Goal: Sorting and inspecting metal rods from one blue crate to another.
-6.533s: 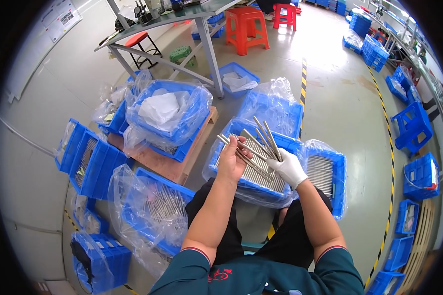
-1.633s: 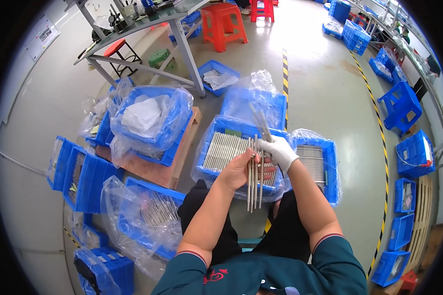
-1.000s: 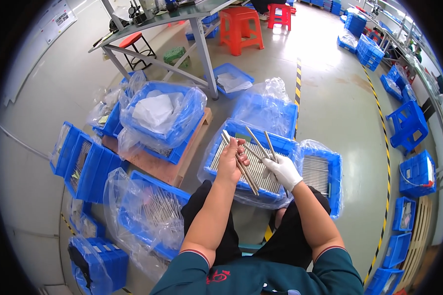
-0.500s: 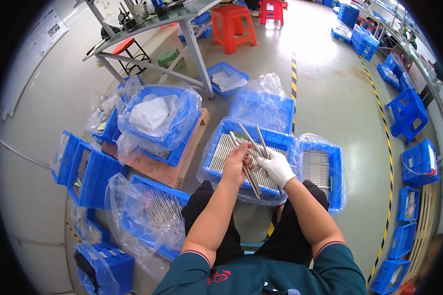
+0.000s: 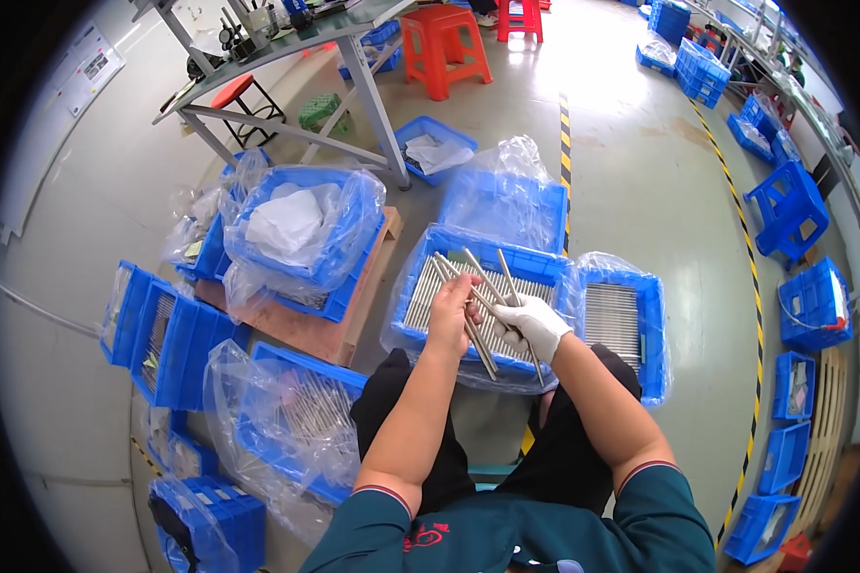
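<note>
Grips slanting metal rods [image 5: 483, 353] in bare left hand [image 5: 451, 310], further rods in gloved right hand [image 5: 537, 328], all above central blue bin [image 5: 535, 264]. Shows fewer rods right-handed than seconds earlier; suggests supply there thinning out.

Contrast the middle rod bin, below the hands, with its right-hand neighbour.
The middle bin is longer across the picture; the right bin is longer up it. Rods in the middle bin run up the picture; rods in the right bin lie across it. Both are blue, with clear plastic around them, and hold metal rods in rows.
</note>
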A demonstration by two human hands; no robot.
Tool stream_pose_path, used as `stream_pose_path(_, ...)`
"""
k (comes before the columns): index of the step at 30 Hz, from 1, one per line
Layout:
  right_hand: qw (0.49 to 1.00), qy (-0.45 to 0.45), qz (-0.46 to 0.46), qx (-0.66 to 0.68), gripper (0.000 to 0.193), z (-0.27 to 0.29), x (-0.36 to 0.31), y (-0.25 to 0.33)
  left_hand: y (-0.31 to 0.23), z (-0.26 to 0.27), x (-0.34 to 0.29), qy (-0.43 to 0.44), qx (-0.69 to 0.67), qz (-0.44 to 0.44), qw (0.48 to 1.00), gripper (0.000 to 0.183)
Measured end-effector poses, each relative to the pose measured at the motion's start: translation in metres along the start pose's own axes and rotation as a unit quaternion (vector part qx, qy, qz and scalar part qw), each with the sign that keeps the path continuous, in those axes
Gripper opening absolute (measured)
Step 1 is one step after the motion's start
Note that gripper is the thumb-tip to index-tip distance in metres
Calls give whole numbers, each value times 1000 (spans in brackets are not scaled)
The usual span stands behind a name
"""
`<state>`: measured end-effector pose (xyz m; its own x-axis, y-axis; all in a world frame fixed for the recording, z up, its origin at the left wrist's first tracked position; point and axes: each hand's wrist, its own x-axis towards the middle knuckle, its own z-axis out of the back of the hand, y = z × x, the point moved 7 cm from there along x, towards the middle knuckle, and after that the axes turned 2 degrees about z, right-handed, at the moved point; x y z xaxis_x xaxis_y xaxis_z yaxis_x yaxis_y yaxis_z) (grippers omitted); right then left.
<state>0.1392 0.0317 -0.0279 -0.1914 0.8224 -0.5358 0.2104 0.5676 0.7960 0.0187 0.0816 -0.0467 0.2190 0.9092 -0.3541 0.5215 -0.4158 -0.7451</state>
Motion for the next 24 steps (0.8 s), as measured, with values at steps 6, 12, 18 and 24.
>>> stream_pose_path(6, 999, -15, 40, 14, 11, 0, -6, 8, 5, -13, -9, 62, -52, 55, 995, 27)
stream_pose_path(12, 996, -28, 60, 54, 11, -6, -6, 8, 13, -17, -12, 58, 31, 26, 997, 26)
stream_pose_path(18, 993, -23, 67, 98, 15, -4, 8, 2, 20, -20, -12, 58, 53, -8, 997, 26)
stream_pose_path(24, 943, -205, 208, -159, 21, 42, 15, 31, 4, -21, -13, 55, 173, -13, 983, 32)
